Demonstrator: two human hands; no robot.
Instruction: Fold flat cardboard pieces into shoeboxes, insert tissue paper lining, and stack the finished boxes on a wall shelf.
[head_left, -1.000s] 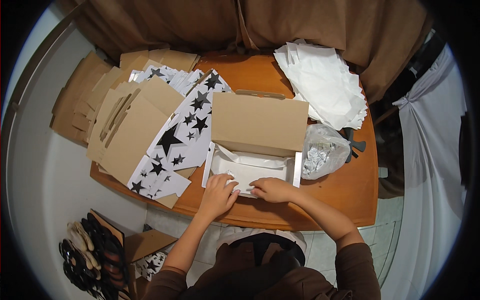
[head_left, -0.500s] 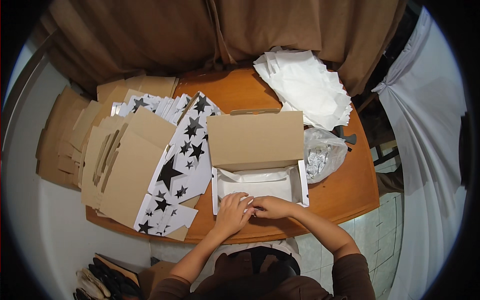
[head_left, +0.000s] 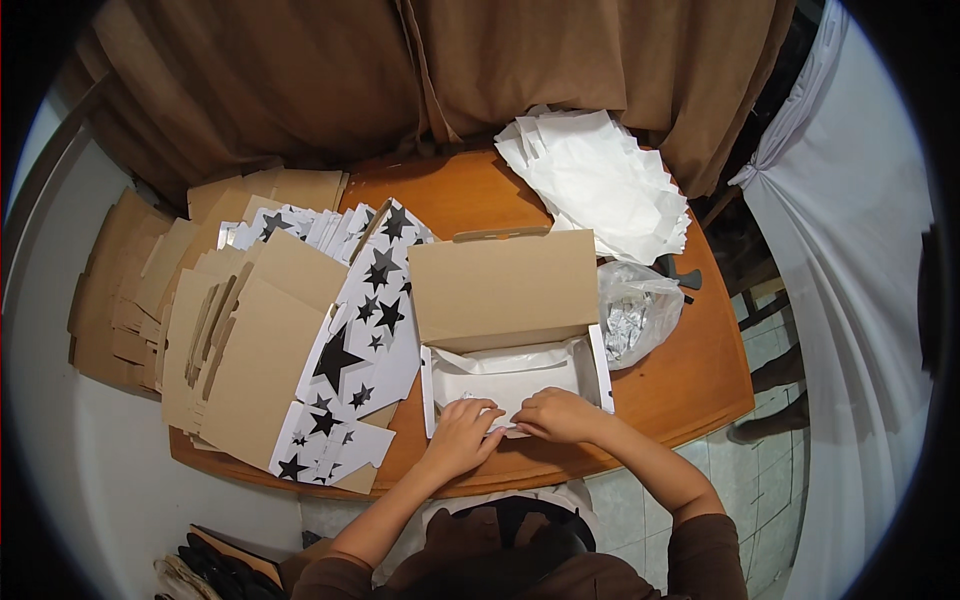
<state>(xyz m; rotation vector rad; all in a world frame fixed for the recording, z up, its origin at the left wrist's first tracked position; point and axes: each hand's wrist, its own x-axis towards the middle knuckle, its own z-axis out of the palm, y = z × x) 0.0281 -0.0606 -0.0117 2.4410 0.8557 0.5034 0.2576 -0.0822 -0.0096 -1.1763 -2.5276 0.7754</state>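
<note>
We press left hand [head_left: 462,437] and right hand [head_left: 556,415], fingers curled, onto white tissue paper lining [head_left: 510,375] at near edge of open brown cardboard box [head_left: 505,300], flattening it; grip unclear.

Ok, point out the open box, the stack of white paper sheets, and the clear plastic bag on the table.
Open box [head_left: 500,290]: head view, on the raised brown lid.
White paper sheets [head_left: 600,180]: head view, middle of the stack.
Clear plastic bag [head_left: 632,315]: head view, on its crinkled middle.
</note>
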